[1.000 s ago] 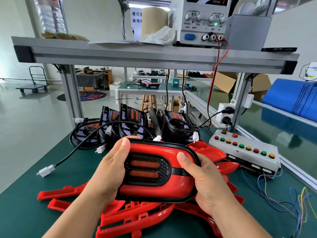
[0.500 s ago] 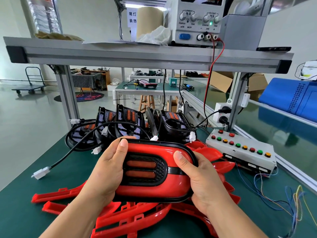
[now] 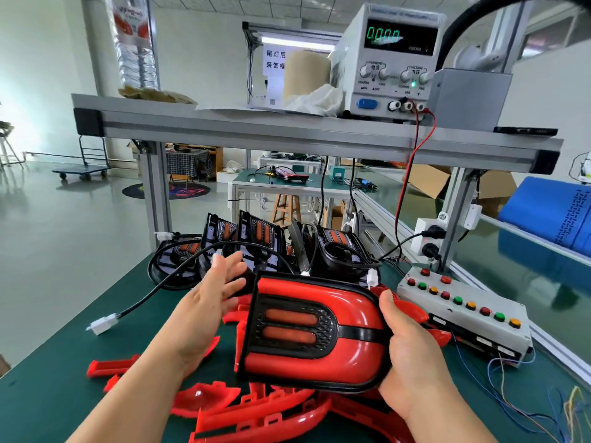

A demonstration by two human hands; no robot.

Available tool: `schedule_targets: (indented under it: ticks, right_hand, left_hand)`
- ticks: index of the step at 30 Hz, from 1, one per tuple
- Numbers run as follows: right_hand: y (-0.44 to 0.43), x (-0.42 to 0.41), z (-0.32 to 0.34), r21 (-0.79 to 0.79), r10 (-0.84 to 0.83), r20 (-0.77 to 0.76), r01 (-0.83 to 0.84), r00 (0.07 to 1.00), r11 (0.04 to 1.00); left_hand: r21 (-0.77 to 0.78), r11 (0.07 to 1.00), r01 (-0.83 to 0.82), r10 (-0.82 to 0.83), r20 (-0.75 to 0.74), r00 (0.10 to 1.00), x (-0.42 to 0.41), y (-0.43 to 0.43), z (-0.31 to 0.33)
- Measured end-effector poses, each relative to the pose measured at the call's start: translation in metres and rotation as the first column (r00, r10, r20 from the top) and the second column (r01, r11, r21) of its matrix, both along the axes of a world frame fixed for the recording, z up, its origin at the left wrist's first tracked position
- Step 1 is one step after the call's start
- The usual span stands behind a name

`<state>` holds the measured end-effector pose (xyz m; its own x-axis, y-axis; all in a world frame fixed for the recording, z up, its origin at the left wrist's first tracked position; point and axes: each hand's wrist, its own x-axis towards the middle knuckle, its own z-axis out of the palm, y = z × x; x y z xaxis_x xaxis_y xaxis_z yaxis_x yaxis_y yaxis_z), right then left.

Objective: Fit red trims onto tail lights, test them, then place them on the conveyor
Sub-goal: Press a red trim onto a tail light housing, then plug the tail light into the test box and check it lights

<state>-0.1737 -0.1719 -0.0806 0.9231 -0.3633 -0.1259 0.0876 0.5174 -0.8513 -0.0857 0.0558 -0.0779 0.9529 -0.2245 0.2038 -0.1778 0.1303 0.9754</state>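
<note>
The right hand (image 3: 412,356) grips the rounded end of the red-trimmed tail light (image 3: 307,330) above loose red trims (image 3: 256,414), the left hand (image 3: 204,308) open-fingered by its squared end

Trims (image 3: 256,414) lie under the lamp (image 3: 313,359) in the right hand (image 3: 412,356). Other lamps (image 3: 259,235) stand behind the grip, and the button box (image 3: 463,314) sits right of it.

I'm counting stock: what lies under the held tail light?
Loose red trims piled on the green table. How many sit directly beneath the tail light is hidden by it and the right hand.
</note>
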Motion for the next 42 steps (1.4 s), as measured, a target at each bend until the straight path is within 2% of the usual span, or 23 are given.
schedule_targets:
  ticks: [2,4,6,8,10,12,13,15,17,20,22,25,29,32,35,38,42]
  right_hand:
    - [-0.005,-0.002,0.01,0.08,-0.053,0.016,0.051,0.998,0.996]
    - [-0.01,-0.003,0.02,0.137,-0.108,0.021,0.105,0.994,0.985]
    - [-0.01,-0.005,0.029,0.162,-0.133,0.034,0.125,0.991,0.979]
    - [-0.006,-0.006,0.035,0.175,-0.121,0.044,0.112,0.992,0.978]
    - [-0.001,-0.008,0.041,0.168,-0.09,0.047,0.081,0.995,0.982]
    - [0.004,-0.012,0.047,0.152,-0.061,0.064,0.05,0.996,0.987]
    - [0.005,-0.014,0.049,0.145,-0.046,0.073,0.035,0.996,0.989]
    - [0.005,-0.021,0.052,0.134,-0.014,0.089,0.002,0.996,0.991]
    - [0.003,-0.029,0.053,0.135,0.024,0.1,-0.038,0.995,0.99]
    - [-0.001,-0.044,0.05,0.139,0.108,0.061,-0.116,0.992,0.984]
    - [-0.001,-0.055,0.046,0.159,0.192,0.012,-0.191,0.981,0.969]
    - [-0.001,-0.07,0.034,0.09,0.239,-0.065,-0.233,0.969,0.968]
    - [-0.001,-0.086,0.017,-0.08,0.167,-0.194,-0.185,0.967,0.979]
    - [0.001,-0.099,0.005,-0.152,0.123,-0.334,-0.183,0.934,0.971]
    - [0.001,-0.109,-0.009,-0.212,0.081,-0.435,-0.19,0.897,0.959]
    - [0.001,-0.114,-0.018,-0.251,0.022,-0.444,-0.148,0.896,0.957]
    - [0.007,-0.114,-0.022,-0.296,-0.025,-0.422,-0.112,0.906,0.949]
  left_hand:
    - [0.009,0.968,-0.251,0.25,0.031,0.968,0.014,0.018,0.005]
    - [0.012,0.93,-0.368,0.368,-0.038,0.929,0.022,0.034,0.011]
    - [0.086,0.958,-0.273,0.283,-0.129,0.951,0.018,0.033,0.019]
    - [0.191,0.98,-0.047,0.1,-0.279,0.955,0.01,0.016,0.026]
    - [0.251,0.938,0.238,-0.103,-0.455,0.884,-0.003,-0.003,0.033]
    - [0.18,0.871,0.456,-0.298,-0.545,0.784,-0.011,-0.018,0.039]
    - [0.08,0.864,0.498,-0.371,-0.567,0.736,-0.015,-0.025,0.043]
    - [-0.13,0.884,0.449,-0.435,-0.577,0.691,-0.021,-0.036,0.055]
    - [-0.191,0.916,0.353,-0.396,-0.574,0.717,-0.016,-0.041,0.065]
    - [-0.337,0.91,0.241,-0.407,-0.619,0.672,-0.004,-0.039,0.074]
    - [-0.461,0.874,0.153,-0.432,-0.593,0.68,0.003,-0.032,0.081]
    - [-0.541,0.841,0.024,-0.356,-0.519,0.777,0.01,-0.02,0.097]
    - [-0.535,0.825,-0.182,-0.169,-0.541,0.824,0.019,0.007,0.122]
    - [-0.567,0.744,-0.353,-0.045,-0.57,0.82,0.023,0.029,0.134]
    - [-0.581,0.694,-0.425,0.052,-0.549,0.834,0.026,0.048,0.14]
    - [-0.524,0.741,-0.42,0.134,-0.498,0.857,0.019,0.06,0.152]
    - [-0.452,0.879,-0.154,0.068,-0.2,0.977,0.0,0.054,0.17]
